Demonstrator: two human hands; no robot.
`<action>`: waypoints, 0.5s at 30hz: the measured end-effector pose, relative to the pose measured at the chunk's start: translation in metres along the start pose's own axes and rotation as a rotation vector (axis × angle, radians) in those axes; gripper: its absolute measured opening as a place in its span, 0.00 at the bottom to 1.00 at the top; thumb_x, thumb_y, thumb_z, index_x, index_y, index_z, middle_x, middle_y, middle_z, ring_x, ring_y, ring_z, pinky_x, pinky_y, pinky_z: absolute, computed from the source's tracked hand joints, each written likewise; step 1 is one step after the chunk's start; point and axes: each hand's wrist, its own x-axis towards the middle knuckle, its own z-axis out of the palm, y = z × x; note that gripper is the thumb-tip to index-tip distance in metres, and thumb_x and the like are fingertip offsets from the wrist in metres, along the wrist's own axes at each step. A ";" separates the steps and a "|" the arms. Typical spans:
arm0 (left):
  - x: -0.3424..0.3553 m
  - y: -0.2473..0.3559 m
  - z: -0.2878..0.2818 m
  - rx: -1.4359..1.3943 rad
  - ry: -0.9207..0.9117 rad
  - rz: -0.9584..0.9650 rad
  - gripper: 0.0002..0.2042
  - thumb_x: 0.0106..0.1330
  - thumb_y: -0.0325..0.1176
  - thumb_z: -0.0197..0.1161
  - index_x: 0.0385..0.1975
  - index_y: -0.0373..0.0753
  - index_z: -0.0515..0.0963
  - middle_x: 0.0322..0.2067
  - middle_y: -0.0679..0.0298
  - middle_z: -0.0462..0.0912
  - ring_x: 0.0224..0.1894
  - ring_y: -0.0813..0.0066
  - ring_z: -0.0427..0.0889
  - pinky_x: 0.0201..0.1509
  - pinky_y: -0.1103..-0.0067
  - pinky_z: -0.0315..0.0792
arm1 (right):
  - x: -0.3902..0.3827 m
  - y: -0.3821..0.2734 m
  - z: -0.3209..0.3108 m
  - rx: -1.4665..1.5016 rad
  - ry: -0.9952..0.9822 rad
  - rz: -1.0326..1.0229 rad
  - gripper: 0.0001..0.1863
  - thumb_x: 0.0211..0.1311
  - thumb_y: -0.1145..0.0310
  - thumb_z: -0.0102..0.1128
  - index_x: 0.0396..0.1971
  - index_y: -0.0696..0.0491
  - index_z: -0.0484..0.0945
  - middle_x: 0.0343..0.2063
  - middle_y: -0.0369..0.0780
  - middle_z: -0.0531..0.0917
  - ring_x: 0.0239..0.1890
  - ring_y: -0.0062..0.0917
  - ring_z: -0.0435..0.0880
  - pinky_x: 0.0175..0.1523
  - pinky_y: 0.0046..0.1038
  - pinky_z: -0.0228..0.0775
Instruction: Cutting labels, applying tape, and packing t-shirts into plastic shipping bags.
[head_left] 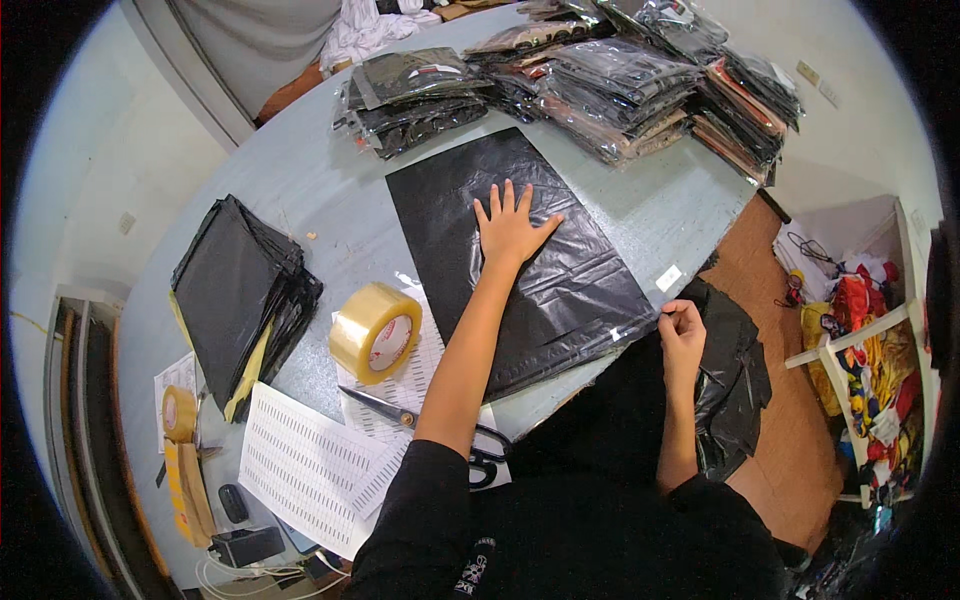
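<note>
A flat black plastic mailing bag lies on the grey-blue table. My left hand presses on its upper middle, palm down with the fingers spread. At the near right corner of the bag, my right hand has thumb and fingers pinched together on the edge. A small white label lies on the table just beyond that corner. Left of my left forearm stand a big roll of clear tape and, partly under the arm, black-handled scissors on printed sheets.
A stack of black bags lies at the left. Piles of clear-wrapped garments line the far edge. A smaller tape roll, a mouse and cables sit near left. Crumpled black plastic and a bin of colourful items are at right.
</note>
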 end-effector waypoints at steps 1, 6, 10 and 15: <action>0.000 0.001 0.001 0.007 0.001 -0.002 0.42 0.53 0.72 0.40 0.64 0.51 0.56 0.66 0.58 0.48 0.69 0.59 0.43 0.68 0.57 0.31 | -0.002 -0.005 0.002 -0.101 0.056 -0.045 0.05 0.50 0.80 0.53 0.28 0.57 0.73 0.16 0.29 0.66 0.18 0.12 0.62 0.25 0.17 0.54; -0.003 -0.003 -0.001 0.004 -0.010 -0.011 0.42 0.54 0.71 0.39 0.64 0.50 0.55 0.66 0.58 0.48 0.69 0.59 0.42 0.68 0.57 0.29 | -0.006 -0.044 0.030 -0.355 0.054 -0.399 0.07 0.48 0.79 0.56 0.29 0.56 0.75 0.28 0.40 0.74 0.34 0.31 0.71 0.41 0.28 0.61; -0.002 0.001 -0.001 -0.038 -0.020 -0.002 0.42 0.54 0.71 0.38 0.64 0.48 0.56 0.66 0.57 0.48 0.69 0.59 0.42 0.68 0.57 0.28 | -0.004 -0.035 0.030 -0.549 -0.069 -0.541 0.09 0.50 0.78 0.55 0.34 0.55 0.75 0.37 0.41 0.77 0.52 0.38 0.71 0.57 0.36 0.57; -0.001 -0.004 0.002 -0.010 0.023 0.003 0.41 0.54 0.71 0.39 0.63 0.49 0.56 0.66 0.57 0.49 0.69 0.59 0.43 0.68 0.57 0.30 | -0.012 -0.014 0.015 -0.757 -0.101 -0.589 0.11 0.52 0.78 0.55 0.37 0.55 0.76 0.40 0.40 0.78 0.58 0.39 0.67 0.62 0.44 0.49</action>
